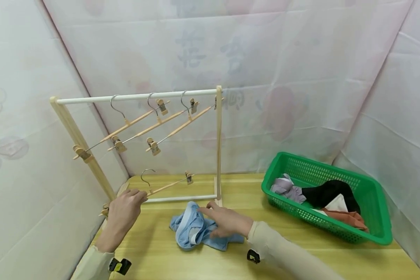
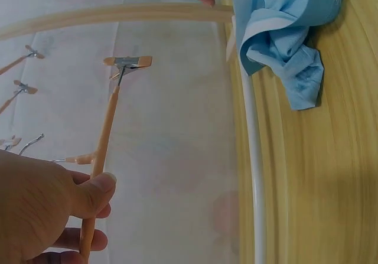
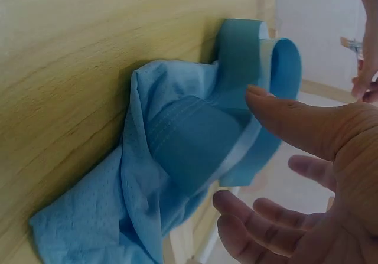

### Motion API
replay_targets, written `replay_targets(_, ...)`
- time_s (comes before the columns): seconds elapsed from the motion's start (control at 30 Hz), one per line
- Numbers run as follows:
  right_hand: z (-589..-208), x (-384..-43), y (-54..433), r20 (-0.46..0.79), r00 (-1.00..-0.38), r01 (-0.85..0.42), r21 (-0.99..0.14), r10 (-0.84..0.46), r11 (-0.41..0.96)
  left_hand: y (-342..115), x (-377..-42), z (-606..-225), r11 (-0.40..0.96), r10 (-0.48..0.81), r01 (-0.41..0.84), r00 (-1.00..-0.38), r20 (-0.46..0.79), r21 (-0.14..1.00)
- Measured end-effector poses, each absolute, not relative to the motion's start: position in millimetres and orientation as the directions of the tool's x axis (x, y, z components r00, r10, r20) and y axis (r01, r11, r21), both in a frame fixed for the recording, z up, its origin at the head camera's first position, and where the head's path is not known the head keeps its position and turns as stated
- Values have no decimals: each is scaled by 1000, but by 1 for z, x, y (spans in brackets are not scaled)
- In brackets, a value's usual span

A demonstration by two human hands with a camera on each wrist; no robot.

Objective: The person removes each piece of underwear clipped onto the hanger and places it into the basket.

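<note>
My left hand (image 1: 125,206) grips a wooden clip hanger (image 1: 168,186) by its bar, low in front of the rack. In the left wrist view the thumb and fingers wrap the wooden bar (image 2: 101,131), with a metal-and-wood clip (image 2: 131,63) at its far end. A crumpled light blue garment with a wide elastic waistband, like underpants (image 1: 185,225), lies on the table. Over its right side is my right hand (image 1: 227,221), fingers spread. The right wrist view shows the thumb right at the waistband (image 3: 239,63) and the other fingers loosely bent beside it.
A wooden rack with a white top rail (image 1: 136,97) stands at the left, carrying three clip hangers (image 1: 159,123). Its white lower bar (image 1: 180,198) runs close above the table (image 1: 154,241). At the right, a green basket (image 1: 378,210) holds lilac, black, white and rust-coloured cloth.
</note>
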State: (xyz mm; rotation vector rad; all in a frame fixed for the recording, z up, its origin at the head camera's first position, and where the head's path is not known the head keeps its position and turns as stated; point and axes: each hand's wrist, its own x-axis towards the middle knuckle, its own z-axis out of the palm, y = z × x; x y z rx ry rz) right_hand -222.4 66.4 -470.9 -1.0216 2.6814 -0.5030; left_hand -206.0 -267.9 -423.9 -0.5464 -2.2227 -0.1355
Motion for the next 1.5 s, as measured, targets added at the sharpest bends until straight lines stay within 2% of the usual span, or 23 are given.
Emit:
replay_targets(0.23, -481, -225, 51, -173, -720, -565, -418, -672, 712, -275, -200, -430, 916, 302, 398, -605, 737, -49)
replay_targets(0.57, -499, -236, 35, -238, -673, -638, -294, -701, 712, -274, -200, -424, 921, 289, 387, -609, 738, -41)
replay_targets(0.73, -503, -239, 32, -187, -672, -673, -250, -717, 696, -273, -202, -426, 915, 305, 400, -588, 749, -59)
replay_targets(0.97, -512, -241, 29, 5, -645, -749, -202, -764, 631, -272, -204, -429, 909, 318, 411, -578, 752, -68)
replay_targets(1.17, -513, -237, 37, 82, -680, -722, -245, -728, 647, -267, -206, -429, 910, 318, 410, -591, 741, -64)
replay_targets(1.33, -499, -235, 48, 107, -715, -685, -303, -691, 662, -264, -209, -427, 905, 327, 419, -586, 741, -68)
replay_targets(1.5, -484, -233, 60, 113, -719, -678, -333, -686, 656, -260, -211, -427, 901, 336, 426, -569, 750, -80)
